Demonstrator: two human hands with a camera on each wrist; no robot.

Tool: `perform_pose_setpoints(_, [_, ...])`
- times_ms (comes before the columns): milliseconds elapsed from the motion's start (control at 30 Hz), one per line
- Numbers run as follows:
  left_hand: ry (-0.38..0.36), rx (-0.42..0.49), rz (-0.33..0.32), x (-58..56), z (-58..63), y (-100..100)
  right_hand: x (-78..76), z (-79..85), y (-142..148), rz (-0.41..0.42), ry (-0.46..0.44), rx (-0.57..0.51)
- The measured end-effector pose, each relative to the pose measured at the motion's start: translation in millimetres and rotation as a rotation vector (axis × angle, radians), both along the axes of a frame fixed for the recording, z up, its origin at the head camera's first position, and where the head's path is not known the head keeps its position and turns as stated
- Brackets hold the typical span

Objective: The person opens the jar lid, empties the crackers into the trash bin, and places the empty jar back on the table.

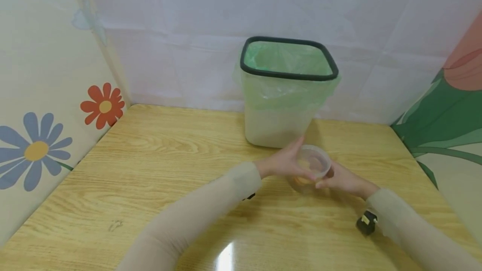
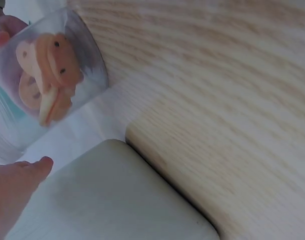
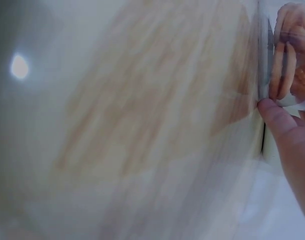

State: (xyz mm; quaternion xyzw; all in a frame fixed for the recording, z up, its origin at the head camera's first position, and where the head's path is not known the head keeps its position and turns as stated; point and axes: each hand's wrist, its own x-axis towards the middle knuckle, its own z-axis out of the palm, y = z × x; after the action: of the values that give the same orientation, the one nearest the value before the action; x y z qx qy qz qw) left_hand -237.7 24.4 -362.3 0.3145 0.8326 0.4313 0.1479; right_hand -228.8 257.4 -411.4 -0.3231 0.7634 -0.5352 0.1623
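Observation:
A clear plastic jar (image 1: 315,160) stands in front of the bin, with several orange-brown cookies (image 2: 52,67) inside; some have small dark dots. My right hand (image 1: 342,179) grips the jar from its right side. In the right wrist view, the right thumb (image 3: 282,120) is up against the jar's edge. My left hand (image 1: 284,163) is at the jar's left side, fingers fairly straight and spread, one pointing up past the rim. The left wrist view shows a left fingertip (image 2: 45,164) close by the jar's rim end.
Right behind the jar stands a white waste bin (image 1: 278,124) with a black rim and a green bag liner (image 1: 286,91). The wooden table (image 1: 169,145) meets a white sheet at the back. Flower-printed panels flank the table on both sides.

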Motion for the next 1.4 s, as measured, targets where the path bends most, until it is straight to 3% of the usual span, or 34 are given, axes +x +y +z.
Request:
perform_pose_setpoints(200, [-0.034,-0.045,-0.058,-5.3,3.2,-2.6,-0.3,-0.8,1.1,0.000,-0.007,0.006])
perform_pose_setpoints(433, [-0.022,-0.026,-0.069,-6.9,2.3,-2.7,-0.3,-1.1,2.0,0.016,0.023,-0.007])
perform_pose_setpoints(633, [-0.010,-0.006,-0.040,-5.7,-1.1,-2.1,-1.2,-2.7,2.2,0.032,0.049,-0.023])
perform_pose_setpoints(1400, [0.014,0.007,0.080,12.7,-2.6,1.3,1.3,1.7,0.7,-0.006,-0.042,0.021])
